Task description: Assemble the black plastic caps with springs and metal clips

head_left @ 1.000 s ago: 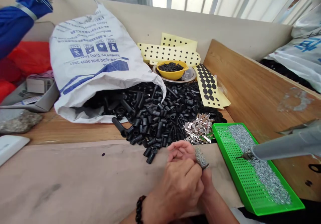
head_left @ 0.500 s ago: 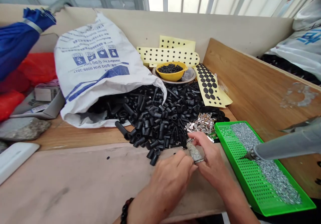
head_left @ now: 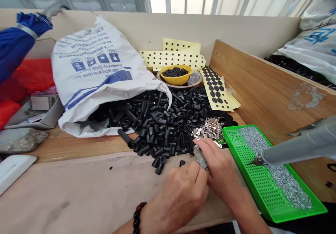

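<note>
My left hand (head_left: pixel 181 192), a dark bead bracelet (head_left: pixel 136 217) on its wrist, is curled near the table's front edge with its fingertips against a small grey speckled piece (head_left: pixel 201 159). My right hand (head_left: pixel 219 167) lies beside it, fingers pinched over the same piece. Its fingertips reach the edge of a heap of silver metal clips (head_left: pixel 208 128). Just left of the hands lies a large pile of black plastic parts (head_left: pixel 162 122).
A green perforated tray (head_left: pixel 258 188) of small silver screws sits to the right, a grey power screwdriver (head_left: pixel 296 146) pointing into it. The black parts spill from a white sack (head_left: pixel 97 73). Behind are a yellow bowl (head_left: pixel 176 77), yellow dot sheets (head_left: pixel 170 58) and a wooden board (head_left: pixel 262 83).
Both hands moved forward from the table's near edge toward the clips. The right hand now reaches the heap's edge, and the grey piece stays between the hands.
</note>
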Tool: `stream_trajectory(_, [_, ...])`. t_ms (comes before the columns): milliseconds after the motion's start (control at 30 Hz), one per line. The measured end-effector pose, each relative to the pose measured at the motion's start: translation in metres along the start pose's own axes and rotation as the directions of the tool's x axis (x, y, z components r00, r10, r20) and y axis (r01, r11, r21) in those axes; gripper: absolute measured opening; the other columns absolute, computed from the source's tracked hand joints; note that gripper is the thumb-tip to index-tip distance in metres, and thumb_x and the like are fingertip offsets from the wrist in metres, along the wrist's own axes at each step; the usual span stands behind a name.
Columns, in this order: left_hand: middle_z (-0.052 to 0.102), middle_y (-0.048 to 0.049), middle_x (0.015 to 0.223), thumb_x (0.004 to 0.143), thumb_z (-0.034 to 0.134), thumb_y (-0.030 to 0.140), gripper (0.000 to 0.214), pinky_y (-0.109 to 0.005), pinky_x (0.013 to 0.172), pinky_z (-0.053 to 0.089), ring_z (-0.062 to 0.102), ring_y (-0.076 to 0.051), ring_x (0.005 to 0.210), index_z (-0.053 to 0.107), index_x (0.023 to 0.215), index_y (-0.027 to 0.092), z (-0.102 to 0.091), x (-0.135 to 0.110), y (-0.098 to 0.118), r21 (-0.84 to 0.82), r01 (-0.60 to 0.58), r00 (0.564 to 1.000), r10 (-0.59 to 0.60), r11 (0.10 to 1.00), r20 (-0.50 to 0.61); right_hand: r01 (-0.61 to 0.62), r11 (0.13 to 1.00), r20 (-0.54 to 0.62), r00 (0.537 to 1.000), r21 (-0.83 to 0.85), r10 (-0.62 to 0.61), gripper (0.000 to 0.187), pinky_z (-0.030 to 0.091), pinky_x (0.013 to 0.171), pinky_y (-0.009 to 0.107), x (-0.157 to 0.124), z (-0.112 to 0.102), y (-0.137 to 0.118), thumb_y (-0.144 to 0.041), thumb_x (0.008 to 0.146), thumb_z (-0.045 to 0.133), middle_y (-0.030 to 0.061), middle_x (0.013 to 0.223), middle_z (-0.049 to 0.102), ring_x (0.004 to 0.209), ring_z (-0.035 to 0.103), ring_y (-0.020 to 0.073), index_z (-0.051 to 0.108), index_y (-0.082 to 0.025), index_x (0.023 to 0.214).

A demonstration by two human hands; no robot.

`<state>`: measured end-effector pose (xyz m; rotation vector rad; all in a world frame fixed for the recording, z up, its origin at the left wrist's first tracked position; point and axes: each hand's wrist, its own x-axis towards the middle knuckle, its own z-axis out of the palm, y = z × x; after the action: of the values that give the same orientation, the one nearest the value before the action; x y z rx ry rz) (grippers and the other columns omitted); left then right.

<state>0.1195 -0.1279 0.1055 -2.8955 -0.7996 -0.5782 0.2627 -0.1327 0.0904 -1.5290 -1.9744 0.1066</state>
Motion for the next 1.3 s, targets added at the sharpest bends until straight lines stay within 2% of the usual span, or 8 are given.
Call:
stream_trajectory(133, [0.049, -0.0011, 0.059, 0.079, 0.042, 0.007, 0.021, -0.027, 0.041, 0.027, 0.046, -0.015, 0.048, 0.040, 0.063, 0.020, -0.009, -0.007, 0.004, -0.049, -0.079, 0.996, 0.076, 0.996, -0.048, -0.021, 0.972, 0.026, 1.000, 0.235, 0.015, 0.046, 0.043, 0.089, 0.041, -0.006, 0.010, 0.004, -0.015, 0.075, 0.042, 0.0122, 0.114, 0.054, 0.105, 0.051, 0.0261, 0.049, -0.018, 0.121])
stream_trajectory(233, [0.050, -0.0003, 0.059, 0.084, 0.041, 0.008, 0.022, -0.026, 0.044, 0.031, 0.047, -0.014, 0.051, 0.044, 0.065, 0.019, -0.005, -0.010, 0.005, -0.204, -0.008, 0.984, -0.028, 0.979, -0.176, -0.094, 0.843, 0.027, 0.995, 0.530, 0.094, 0.038, 0.042, 0.090, 0.039, -0.010, 0.019, 0.006, -0.023, 0.082, 0.040, 0.0086, 0.111, 0.055, 0.101, 0.052, 0.0229, 0.051, -0.021, 0.118])
stream_trajectory(367, [0.058, -0.0020, 0.073, 0.088, 0.043, 0.013, 0.012, -0.022, 0.057, 0.043, 0.056, -0.014, 0.066, 0.054, 0.086, 0.017, 0.006, -0.008, 0.001, -0.487, 0.174, 0.947, -0.282, 0.856, -0.156, -0.301, 0.333, 0.198, 0.930, 0.894, 0.309, 0.032, 0.047, 0.080, 0.035, -0.007, 0.024, -0.007, -0.038, 0.087, 0.035, 0.0073, 0.103, 0.059, 0.088, 0.057, 0.0195, 0.052, -0.024, 0.110])
stream_trajectory(467, [0.061, -0.0022, 0.076, 0.089, 0.042, 0.015, 0.014, -0.022, 0.058, 0.044, 0.058, -0.014, 0.069, 0.056, 0.092, 0.018, 0.011, -0.005, 0.001, -0.526, 0.159, 0.949, -0.276, 0.835, -0.150, -0.326, 0.010, 0.312, 0.913, 0.945, 0.264, 0.043, 0.045, 0.085, 0.039, -0.002, 0.022, -0.023, -0.052, 0.079, 0.046, 0.0076, 0.106, 0.058, 0.093, 0.057, 0.0222, 0.052, -0.025, 0.111])
stream_trajectory(667, [0.059, -0.0010, 0.065, 0.091, 0.036, 0.012, 0.021, -0.023, 0.053, 0.042, 0.055, -0.012, 0.057, 0.056, 0.088, 0.015, 0.013, -0.001, 0.006, -0.423, 0.126, 0.947, -0.236, 0.897, -0.220, -0.364, -0.252, 0.424, 0.870, 0.897, 0.251, 0.048, 0.045, 0.083, 0.040, 0.001, 0.023, -0.040, -0.052, 0.070, 0.055, 0.0083, 0.104, 0.060, 0.090, 0.058, 0.0240, 0.058, -0.022, 0.108])
stream_trajectory(967, [0.049, 0.0012, 0.055, 0.087, 0.036, 0.008, 0.026, -0.027, 0.046, 0.029, 0.045, -0.012, 0.047, 0.048, 0.065, 0.018, 0.021, 0.001, 0.007, -0.366, 0.098, 0.942, -0.205, 0.926, -0.266, -0.337, -0.299, 0.423, 0.857, 0.893, 0.295, 0.052, 0.046, 0.080, 0.039, 0.000, 0.029, -0.046, -0.054, 0.069, 0.055, 0.0083, 0.104, 0.060, 0.087, 0.060, 0.0240, 0.058, -0.020, 0.110])
stream_trajectory(1167, [0.050, 0.0003, 0.053, 0.084, 0.036, 0.011, 0.027, -0.027, 0.046, 0.029, 0.044, -0.012, 0.047, 0.045, 0.059, 0.018, 0.034, -0.005, 0.019, -0.476, 0.018, 0.939, -0.178, 0.879, -0.294, -0.445, 0.028, 0.413, 0.851, 0.895, 0.324, 0.028, 0.047, 0.077, 0.032, -0.010, 0.040, -0.011, -0.028, 0.076, 0.053, 0.0029, 0.104, 0.061, 0.086, 0.060, 0.0178, 0.062, -0.026, 0.102])
stream_trajectory(1300, [0.056, -0.0011, 0.059, 0.089, 0.034, 0.013, 0.028, -0.023, 0.050, 0.037, 0.050, -0.011, 0.053, 0.052, 0.067, 0.016, 0.040, -0.006, 0.027, -0.565, 0.050, 0.950, -0.213, 0.824, -0.226, -0.385, 0.403, 0.244, 0.901, 0.830, 0.358, 0.030, 0.046, 0.082, 0.033, -0.026, 0.030, 0.012, -0.024, 0.080, 0.046, 0.0025, 0.101, 0.063, 0.087, 0.059, 0.0177, 0.061, -0.027, 0.106])
